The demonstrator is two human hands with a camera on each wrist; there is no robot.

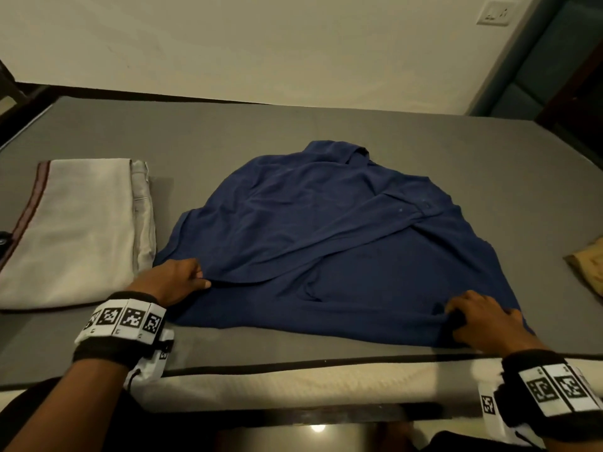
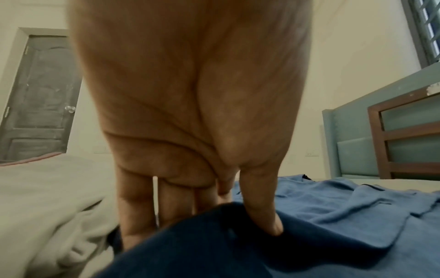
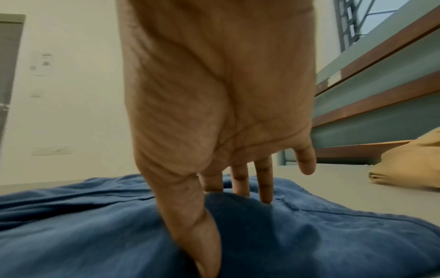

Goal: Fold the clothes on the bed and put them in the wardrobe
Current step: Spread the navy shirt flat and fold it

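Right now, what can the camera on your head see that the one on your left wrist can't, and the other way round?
Only the head view shows the right hand gripping the near edge of the blue shirt, a tan cloth at the right edge of the bed, and a wall socket. Only the left wrist view shows a grey door and a window. Both show the left hand pinching the blue shirt, with folded pale clothes beside it.
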